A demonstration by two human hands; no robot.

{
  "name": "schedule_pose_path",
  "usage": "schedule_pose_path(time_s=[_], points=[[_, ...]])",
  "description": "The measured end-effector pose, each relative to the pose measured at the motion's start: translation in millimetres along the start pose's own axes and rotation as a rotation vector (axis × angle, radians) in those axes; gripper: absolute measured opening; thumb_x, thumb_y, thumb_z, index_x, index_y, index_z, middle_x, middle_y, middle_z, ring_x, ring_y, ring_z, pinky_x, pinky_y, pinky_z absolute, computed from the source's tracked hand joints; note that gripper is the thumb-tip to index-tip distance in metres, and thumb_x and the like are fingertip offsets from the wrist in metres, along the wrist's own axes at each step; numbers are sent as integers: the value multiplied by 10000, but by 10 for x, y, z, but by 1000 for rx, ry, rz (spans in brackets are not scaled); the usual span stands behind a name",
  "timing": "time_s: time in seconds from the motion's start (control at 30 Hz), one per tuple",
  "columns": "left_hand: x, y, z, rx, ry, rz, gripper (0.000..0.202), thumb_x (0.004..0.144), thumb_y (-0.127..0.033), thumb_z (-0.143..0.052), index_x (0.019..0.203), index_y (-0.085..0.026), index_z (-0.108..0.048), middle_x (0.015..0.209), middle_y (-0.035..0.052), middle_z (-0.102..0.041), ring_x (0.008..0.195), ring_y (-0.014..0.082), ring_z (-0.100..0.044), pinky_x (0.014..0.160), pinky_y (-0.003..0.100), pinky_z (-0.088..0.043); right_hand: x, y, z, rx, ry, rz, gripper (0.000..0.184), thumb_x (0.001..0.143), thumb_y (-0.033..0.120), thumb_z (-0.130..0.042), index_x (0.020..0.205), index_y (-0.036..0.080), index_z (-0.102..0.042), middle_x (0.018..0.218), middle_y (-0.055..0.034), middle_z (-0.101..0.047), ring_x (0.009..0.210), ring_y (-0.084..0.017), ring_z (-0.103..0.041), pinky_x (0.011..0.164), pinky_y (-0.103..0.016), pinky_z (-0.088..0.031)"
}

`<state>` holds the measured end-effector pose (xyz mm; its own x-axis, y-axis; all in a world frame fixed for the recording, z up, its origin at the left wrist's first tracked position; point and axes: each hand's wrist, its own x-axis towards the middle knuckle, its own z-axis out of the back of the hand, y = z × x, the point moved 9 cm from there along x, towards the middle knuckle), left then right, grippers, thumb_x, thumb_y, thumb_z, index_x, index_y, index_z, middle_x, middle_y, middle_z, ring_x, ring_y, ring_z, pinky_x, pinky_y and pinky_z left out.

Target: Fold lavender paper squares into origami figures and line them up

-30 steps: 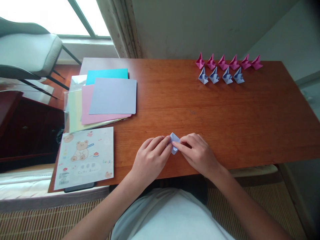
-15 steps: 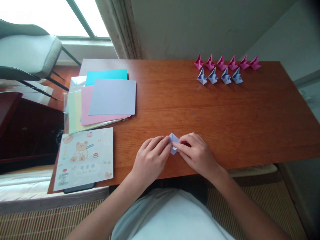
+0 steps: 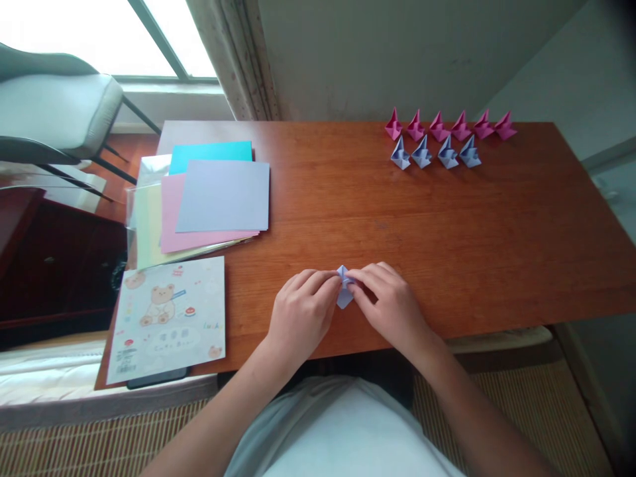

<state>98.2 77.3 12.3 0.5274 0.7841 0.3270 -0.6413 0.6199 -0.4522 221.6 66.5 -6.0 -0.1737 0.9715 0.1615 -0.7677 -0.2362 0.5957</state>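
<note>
A small folded lavender paper piece [image 3: 344, 291] lies on the wooden table [image 3: 387, 218] near its front edge. My left hand [image 3: 303, 308] pinches its left side with curled fingers. My right hand [image 3: 390, 301] presses and pinches its right side, fingertips meeting the left hand's over the paper. Most of the piece is hidden under my fingers.
A stack of coloured paper sheets [image 3: 218, 195] lies at the left, with a bear-printed cover sheet [image 3: 169, 318] in front of it. Several pink folded figures [image 3: 450, 126] and several lavender ones [image 3: 434, 154] stand in two rows at the far right. A chair [image 3: 54, 109] stands beyond the table's left end.
My fingertips have closed further over the lavender piece, so less of it shows. The view has shifted slightly.
</note>
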Motion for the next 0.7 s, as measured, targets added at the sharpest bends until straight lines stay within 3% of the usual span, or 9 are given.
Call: schedule_pose_path(time_s=[0.23,0.7], points=[[12,124,-9,-53,-53,138,140,984,-214,-577,1060,-203,-694,955,37,-786,836,182,-715,758,304,-552,77,-60,25,27,-34,-128,39,936,230,-638,910,226,-667,822,-26,-704,790,-208,-609,755,-343,-464],[26,178,-35,-50,-70,219,141,970,-200,-588,1060,-216,-695,1007,38,-790,875,193,-731,769,303,-557,105,-95,-1,12,-99,-245,91,907,239,-687,818,239,-667,794,-17,-695,766,-198,-609,692,-318,-450]])
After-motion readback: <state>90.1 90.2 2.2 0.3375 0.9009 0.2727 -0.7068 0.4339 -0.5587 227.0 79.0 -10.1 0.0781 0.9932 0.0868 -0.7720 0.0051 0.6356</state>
